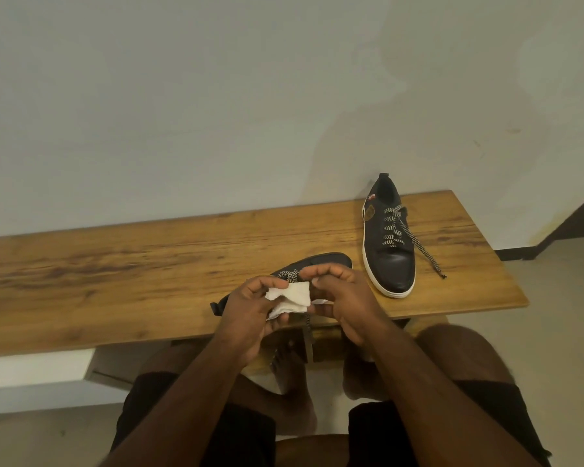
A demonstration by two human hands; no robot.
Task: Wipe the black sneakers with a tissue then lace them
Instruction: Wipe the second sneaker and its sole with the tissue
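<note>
Head view: wiping step, near sneaker (321, 259) on bench (115, 264).
Left hand (250, 308) gripped tissue (292, 298); right hand (344, 298) pinched its edge; rubbing judged next.

Two sneakers sit on a bench (115, 264) set against the wall (216, 96): one sneaker (390, 261) stands far right, toe toward the near edge; the other sneaker (317, 261) lies to its left, behind both hands. The left hand (250, 308) and right hand (341, 298) meet at a tissue (292, 296) between them.
</note>
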